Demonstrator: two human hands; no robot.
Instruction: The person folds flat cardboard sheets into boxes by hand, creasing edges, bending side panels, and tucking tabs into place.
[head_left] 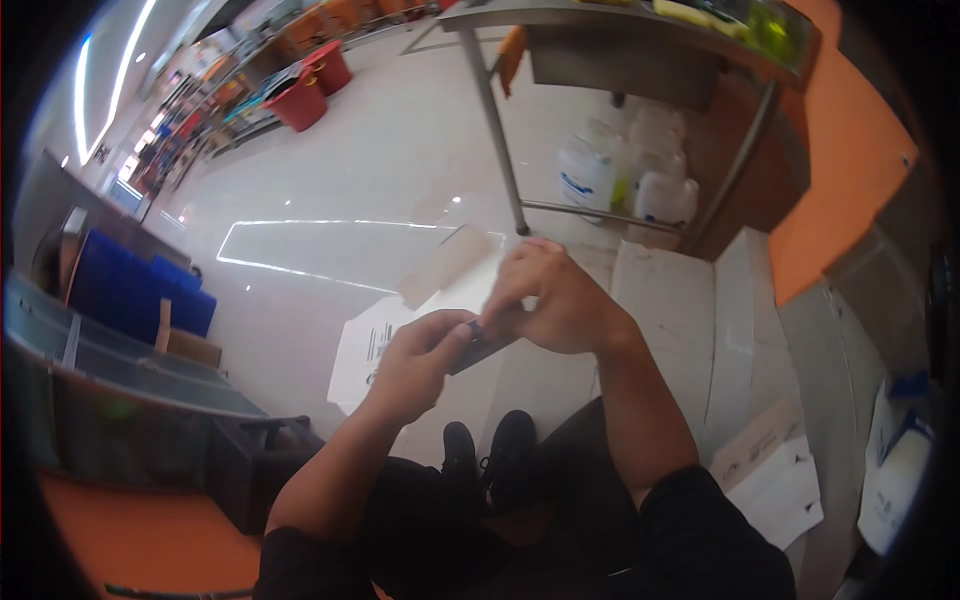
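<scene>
My left hand (pixel 415 362) is closed on one end of a small dark, flat, elongated object (pixel 482 354), its thumb lying on top. My right hand (pixel 553 300) bends over the other end, fingers curled and pinched against it. Most of the object is hidden by the fingers, so its exact kind does not show. Below and behind the hands, a white printed cardboard box (pixel 362 350) with a raised brown flap (pixel 445 265) rests on the floor.
A metal table (pixel 495 130) stands ahead, with plastic jugs (pixel 590 165) on its lower level. White cardboard (pixel 655 330) lies at right beside an orange panel (pixel 850 150). Blue crates (pixel 130 285) and a black box (pixel 265 465) are at left. Red bins (pixel 297 100) stand farther off.
</scene>
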